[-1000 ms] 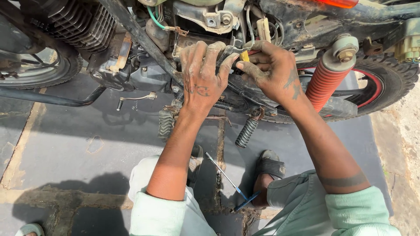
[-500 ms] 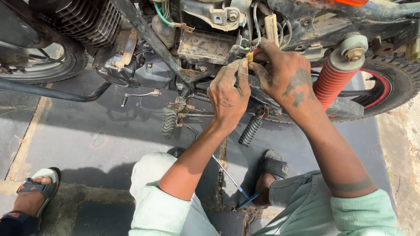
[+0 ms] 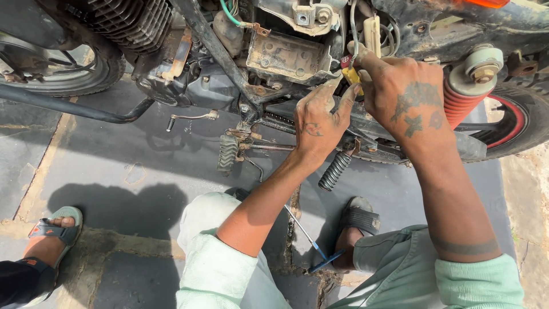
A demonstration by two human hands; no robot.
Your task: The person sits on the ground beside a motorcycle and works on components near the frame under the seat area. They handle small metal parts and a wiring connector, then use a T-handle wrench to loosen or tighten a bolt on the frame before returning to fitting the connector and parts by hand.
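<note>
Your right hand [image 3: 409, 103]: fingers pinching a small yellow part [image 3: 350, 74] beside the motorcycle frame [image 3: 217, 51]. Your left hand [image 3: 320, 117]: fingers spread, tips touching that part. Blue-handled screwdriver [image 3: 311, 246]: on the ground between your feet.

One motorcycle [image 3: 274, 63], two footpegs [image 3: 334, 170], one red shock spring [image 3: 463, 103], one screwdriver [image 3: 311, 246].

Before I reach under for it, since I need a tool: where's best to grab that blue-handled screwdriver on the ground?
Take the blue handle, coming down from above between the knees. The screwdriver lies flat on the pavement, its thin shaft pointing toward the motorcycle; the handle end is nearest and thickest.
</note>
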